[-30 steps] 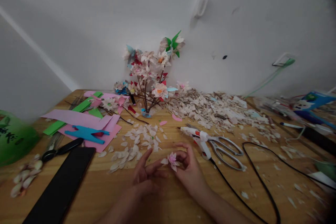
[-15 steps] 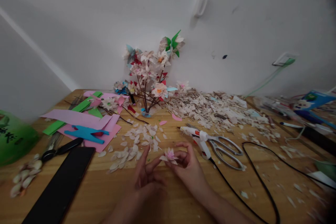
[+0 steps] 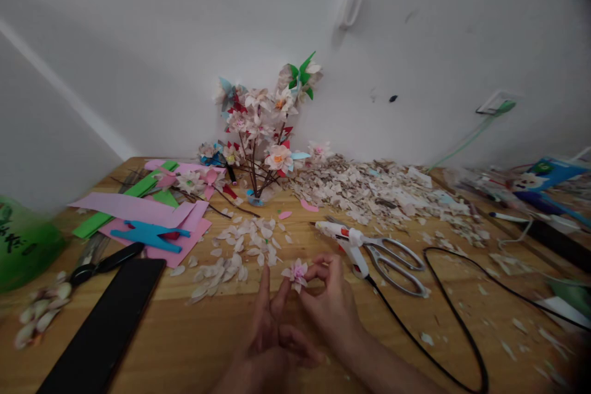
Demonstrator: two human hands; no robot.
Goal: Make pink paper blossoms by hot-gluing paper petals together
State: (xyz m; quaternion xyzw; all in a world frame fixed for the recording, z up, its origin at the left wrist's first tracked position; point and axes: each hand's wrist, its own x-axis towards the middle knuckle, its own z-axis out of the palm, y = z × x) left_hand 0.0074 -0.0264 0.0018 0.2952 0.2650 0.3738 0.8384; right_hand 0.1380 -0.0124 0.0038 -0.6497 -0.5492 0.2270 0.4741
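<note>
My right hand (image 3: 330,295) pinches a small handmade flower (image 3: 297,273) with white outer petals and a pink centre, held just above the wooden table. Close on its left is my left hand (image 3: 272,326), fingers apart and holding nothing; one fingertip comes near the flower, and I cannot tell whether it touches. Beyond the hands lie loose pale petals (image 3: 240,246) in a scattered patch. To the right of my right hand rest a white glue gun (image 3: 344,237) and grey-handled scissors (image 3: 397,265), the gun lying partly over the scissors.
Behind stands a bunch of handmade flowers (image 3: 261,123) in a small holder. A heap of petal scraps (image 3: 369,188) runs along the wall. Pink paper (image 3: 138,206), a black phone-like slab (image 3: 104,326) and garlic-like pieces (image 3: 44,311) lie left. A black cord (image 3: 455,301) loops at right.
The flower has turned so its pink face shows more toward me. My left hand has shifted slightly right and down, its fingers spreading.
</note>
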